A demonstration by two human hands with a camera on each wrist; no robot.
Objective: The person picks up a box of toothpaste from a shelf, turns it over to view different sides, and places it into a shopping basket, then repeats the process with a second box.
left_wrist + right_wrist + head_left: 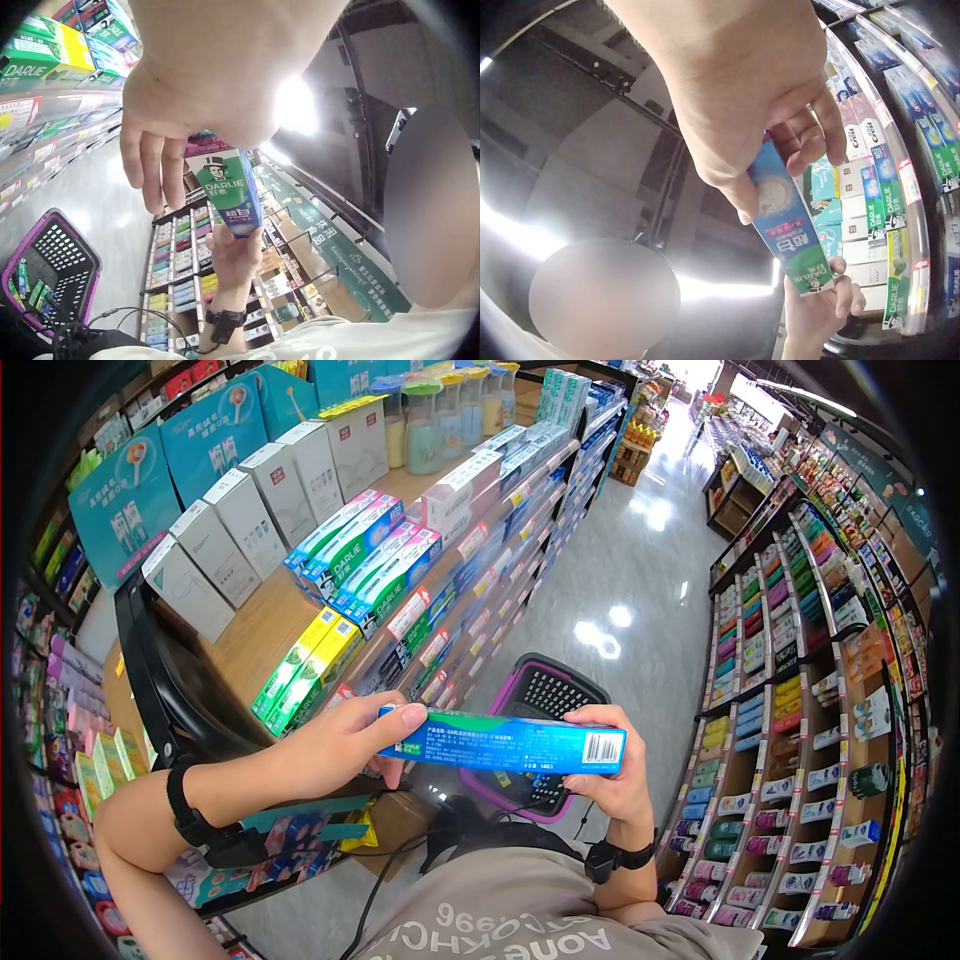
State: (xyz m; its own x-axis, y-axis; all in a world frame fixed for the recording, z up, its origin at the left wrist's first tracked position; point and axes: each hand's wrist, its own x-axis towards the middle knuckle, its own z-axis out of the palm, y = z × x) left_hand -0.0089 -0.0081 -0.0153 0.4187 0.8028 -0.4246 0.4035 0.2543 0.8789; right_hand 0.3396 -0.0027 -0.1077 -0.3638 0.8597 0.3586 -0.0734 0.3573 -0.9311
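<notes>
A blue and green DARLIE toothpaste box (500,745) is held level in front of the shirt, its printed back with a barcode turned up. My left hand (345,732) grips its left end, the thumb along the upper edge. My right hand (618,775) pinches the other end beside the barcode, thumb below and fingers above. From the left wrist, the box's green and white face (223,180) with the top-hat logo shows between both hands. In the right wrist view the blue front (784,210) is seen, part of it hidden by the right hand.
Left stands a shelf top (235,645) with DARLIE boxes (372,555), yellow-green boxes (310,668) and white cartons (245,510). A purple-rimmed basket (91,259) on the floor holds several green boxes (30,289). Bottle shelves (760,760) line the right side of the aisle.
</notes>
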